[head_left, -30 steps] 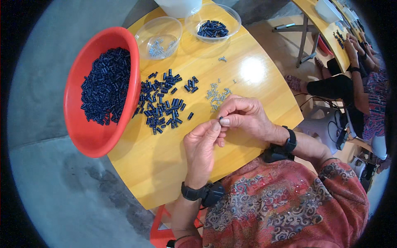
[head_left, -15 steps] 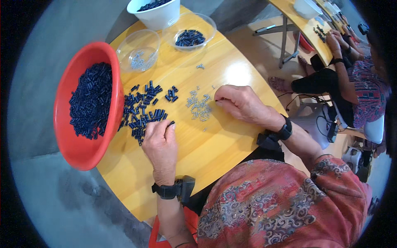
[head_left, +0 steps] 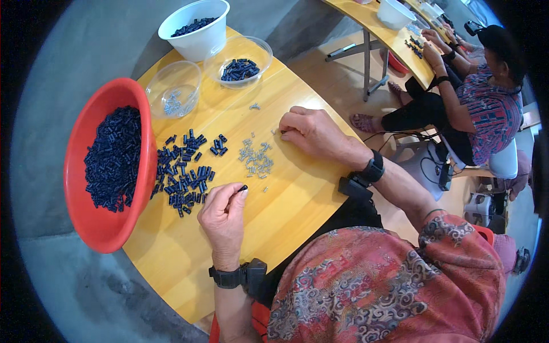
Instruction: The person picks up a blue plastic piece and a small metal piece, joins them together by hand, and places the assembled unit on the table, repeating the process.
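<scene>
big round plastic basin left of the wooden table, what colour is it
Red, seen in the head view.

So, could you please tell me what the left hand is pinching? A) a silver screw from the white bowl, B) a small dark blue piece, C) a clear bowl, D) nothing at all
B: the left hand pinches a small dark blue piece at its fingertips, beside the loose pile of blue pieces on the yellow table.

A yellow wooden tabletop (head_left: 297, 200) fills the middle, with a bright patch of light falling across its surface. Grey concrete floor (head_left: 68, 51) spreads from seven round to twelve o'clock. At one o'clock stands a second yellow table (head_left: 394, 43) on grey metal legs (head_left: 366, 63), over a paler floor (head_left: 331, 74). A white seat (head_left: 506, 163) shows at three o'clock.
</scene>
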`<state>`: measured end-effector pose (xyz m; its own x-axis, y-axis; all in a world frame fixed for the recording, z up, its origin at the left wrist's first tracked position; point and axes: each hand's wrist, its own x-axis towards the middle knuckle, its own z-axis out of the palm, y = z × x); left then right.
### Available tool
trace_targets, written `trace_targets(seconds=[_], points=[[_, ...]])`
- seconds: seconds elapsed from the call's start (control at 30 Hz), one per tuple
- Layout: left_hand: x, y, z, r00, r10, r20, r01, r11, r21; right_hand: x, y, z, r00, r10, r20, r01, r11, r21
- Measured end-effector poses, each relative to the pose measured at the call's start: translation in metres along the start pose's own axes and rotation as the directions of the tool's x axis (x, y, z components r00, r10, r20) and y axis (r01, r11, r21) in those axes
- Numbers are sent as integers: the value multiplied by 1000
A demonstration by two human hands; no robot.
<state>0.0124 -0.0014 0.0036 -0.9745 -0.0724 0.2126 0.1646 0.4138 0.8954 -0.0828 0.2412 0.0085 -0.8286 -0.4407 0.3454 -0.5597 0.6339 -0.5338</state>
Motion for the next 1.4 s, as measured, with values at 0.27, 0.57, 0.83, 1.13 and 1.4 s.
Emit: trace_targets(seconds=[0.27,0.57,0.83,1.13,1.4], points=[[-1,-4,2,998,41,48,-42,999,19,7,-4,1,997,61,56,-63,997,36],[0,-4,2,1000,19,8,-18,999,-46,18,-3,18,998,52,24,-49,995,-83],[-2,-5,4,998,-60,-9,57,981,-185,21,-11,11,987,159,21,-160,962,222],[-3,-2,1,975,-204,83,220,885,-409,10,-34,-10,890,388,242,-415,466,782],[-4,3,-1,942,-279,188,337,773,-537,-16,-65,0,832,330,446,-537,274,798]])
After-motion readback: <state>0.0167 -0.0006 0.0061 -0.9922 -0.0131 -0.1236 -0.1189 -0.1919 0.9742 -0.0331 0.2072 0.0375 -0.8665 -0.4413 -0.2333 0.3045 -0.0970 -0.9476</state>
